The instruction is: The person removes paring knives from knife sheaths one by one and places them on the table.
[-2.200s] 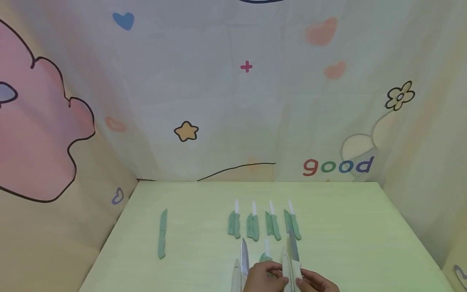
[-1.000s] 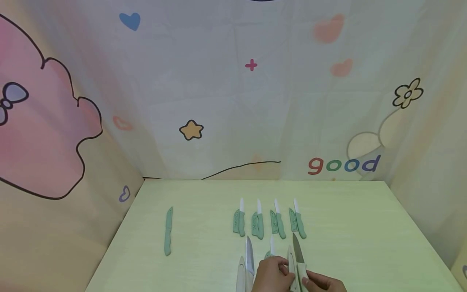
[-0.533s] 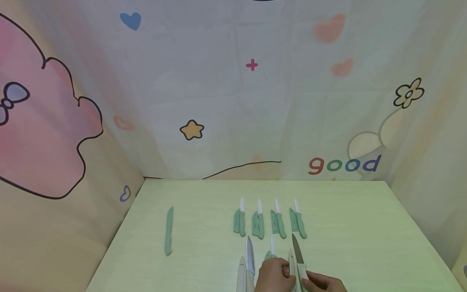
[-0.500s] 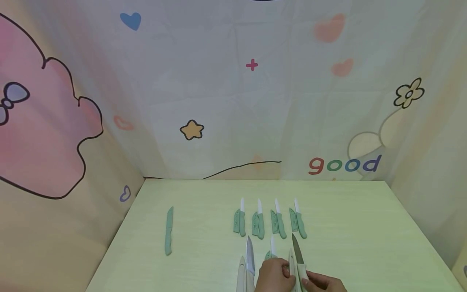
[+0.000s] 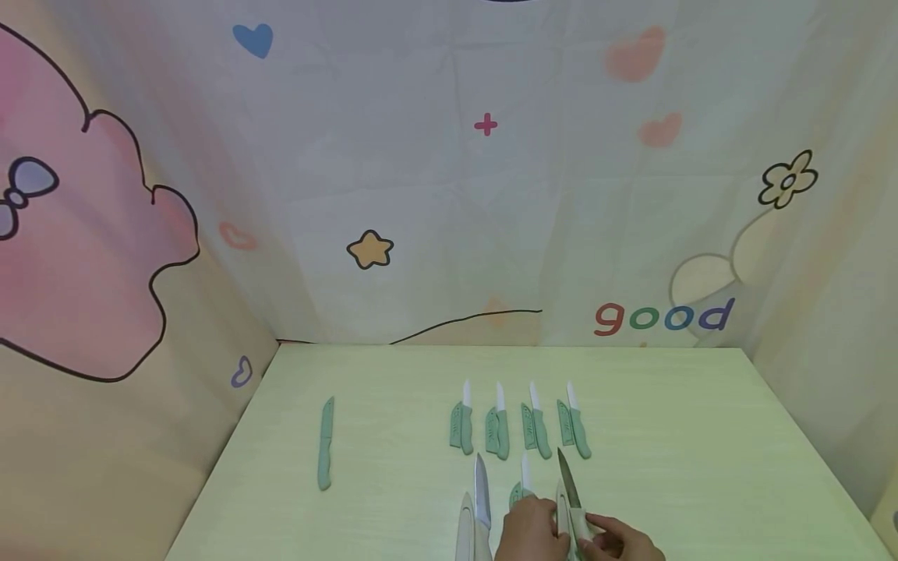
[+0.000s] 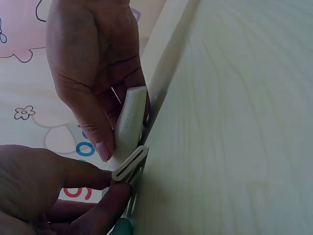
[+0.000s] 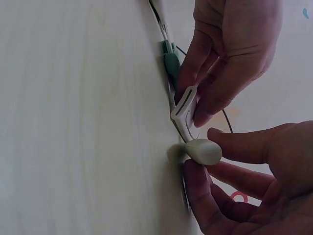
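Note:
My left hand (image 5: 529, 534) pinches a white knife sheath (image 5: 562, 510) between thumb and fingers, its slot end showing in the left wrist view. Beside it, my right hand (image 5: 623, 541) holds a kitchen knife (image 5: 570, 479) by its white handle (image 7: 204, 152), thumb on one side and fingers on the other. The bare blade points away from me, tip leaning slightly left. Sheath and knife lie side by side, low at the table. A green-handled paring knife (image 5: 525, 471) and its sheath (image 5: 515, 494) are partly hidden behind my left hand.
Left of my hands lie another white-handled knife (image 5: 482, 495) and its white sheath (image 5: 466, 530). Farther back, several green paring knives (image 5: 539, 432) stand in a row beside their sheaths (image 5: 528, 425). One sheathed green knife (image 5: 325, 444) lies at the table's left.
The held knife and sheath have come down from over the rear green knife, and the view has shifted slightly. Most recently the blade tip swung a little left as my right fingers shifted on the handle.

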Demonstrator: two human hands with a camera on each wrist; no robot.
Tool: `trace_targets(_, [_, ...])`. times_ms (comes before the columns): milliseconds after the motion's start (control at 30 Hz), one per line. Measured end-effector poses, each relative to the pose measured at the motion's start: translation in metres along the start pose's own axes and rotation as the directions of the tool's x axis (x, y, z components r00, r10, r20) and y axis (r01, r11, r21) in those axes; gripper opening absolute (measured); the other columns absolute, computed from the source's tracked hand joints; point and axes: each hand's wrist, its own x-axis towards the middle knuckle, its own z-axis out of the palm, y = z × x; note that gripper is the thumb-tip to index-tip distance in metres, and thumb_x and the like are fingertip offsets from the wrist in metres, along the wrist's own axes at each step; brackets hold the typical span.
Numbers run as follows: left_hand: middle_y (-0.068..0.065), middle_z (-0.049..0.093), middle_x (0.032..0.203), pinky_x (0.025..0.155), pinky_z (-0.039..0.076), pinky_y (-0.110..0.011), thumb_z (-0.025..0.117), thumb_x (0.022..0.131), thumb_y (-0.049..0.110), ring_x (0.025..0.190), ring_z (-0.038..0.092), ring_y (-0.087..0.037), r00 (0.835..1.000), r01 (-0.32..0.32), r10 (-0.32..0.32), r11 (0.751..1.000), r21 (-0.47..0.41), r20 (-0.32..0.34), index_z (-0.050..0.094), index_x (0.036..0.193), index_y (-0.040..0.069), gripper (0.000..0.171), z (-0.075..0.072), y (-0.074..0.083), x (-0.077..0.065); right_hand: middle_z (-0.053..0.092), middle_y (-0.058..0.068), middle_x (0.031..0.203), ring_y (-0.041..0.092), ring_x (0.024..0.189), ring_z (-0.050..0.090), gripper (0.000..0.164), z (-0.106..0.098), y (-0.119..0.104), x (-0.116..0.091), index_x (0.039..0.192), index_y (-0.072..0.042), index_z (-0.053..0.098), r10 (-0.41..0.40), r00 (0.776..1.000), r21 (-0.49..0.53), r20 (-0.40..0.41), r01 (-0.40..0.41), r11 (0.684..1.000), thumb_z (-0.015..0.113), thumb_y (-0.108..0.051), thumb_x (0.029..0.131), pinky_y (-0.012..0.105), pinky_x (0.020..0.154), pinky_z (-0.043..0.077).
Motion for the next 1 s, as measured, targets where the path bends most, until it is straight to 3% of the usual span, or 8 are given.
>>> trace_targets(100, [0.005,0.054,0.057,0.052,0.049,-0.026,0.076,0.078,0.02,0.056,0.051,-0.009,0.999,0.011,-0.013,0.998,0.057,0.031,0.066,0.075,0.01,0.014,-0.002,0.004,-0.001,0.064,-0.002,0.074,0.013,0.065,0.056,0.054,-0.002,-0.003,-0.002,0.117,0.005,0.063,-0.006,1.0,-0.04,-0.013,0.006,0.999,0.078,-0.031,0.079,0.03,0.058,0.051])
trace_targets(300, [0.001,0.056,0.058,0.051,0.051,-0.027,0.077,0.076,0.024,0.055,0.053,-0.011,1.0,-0.002,0.001,0.987,0.163,0.004,0.065,0.07,0.01,0.02,0.001,0.008,-0.004,0.066,-0.001,0.075,0.012,0.067,0.058,0.05,-0.005,-0.005,-0.001,0.114,0.004,0.066,-0.025,1.0,-0.146,0.018,0.027,0.989,0.075,-0.032,0.081,0.033,0.061,0.055])
trace_targets(433, [-0.001,0.059,0.062,0.052,0.052,-0.028,0.078,0.077,0.025,0.057,0.055,-0.011,1.0,0.012,-0.016,0.984,0.175,0.021,0.068,0.075,0.006,0.022,0.003,0.008,-0.003,0.069,0.001,0.076,0.013,0.069,0.061,0.047,-0.006,-0.004,0.001,0.115,0.005,0.066,-0.049,0.998,-0.198,0.048,0.057,0.979,0.072,-0.031,0.084,0.036,0.062,0.057])
trace_targets(733, [-0.002,0.059,0.07,0.059,0.053,-0.027,0.079,0.077,0.029,0.064,0.054,-0.011,1.0,-0.003,-0.002,0.97,0.245,0.021,0.07,0.085,0.004,0.028,0.001,0.013,-0.005,0.066,-0.002,0.074,0.012,0.066,0.059,0.043,-0.006,-0.004,-0.002,0.107,0.004,0.068,-0.038,0.999,-0.111,-0.016,0.036,0.993,0.075,-0.028,0.08,0.031,0.058,0.054])
trace_targets(1000, [-0.002,0.059,0.071,0.058,0.052,-0.025,0.079,0.076,0.03,0.064,0.053,-0.01,1.0,-0.022,0.019,0.965,0.262,0.015,0.07,0.087,0.003,0.03,0.004,0.012,-0.006,0.072,0.007,0.08,0.016,0.069,0.064,0.037,-0.011,-0.003,0.002,0.11,0.008,0.067,-0.072,0.995,-0.116,0.072,0.08,0.99,0.07,-0.02,0.086,0.037,0.064,0.058])
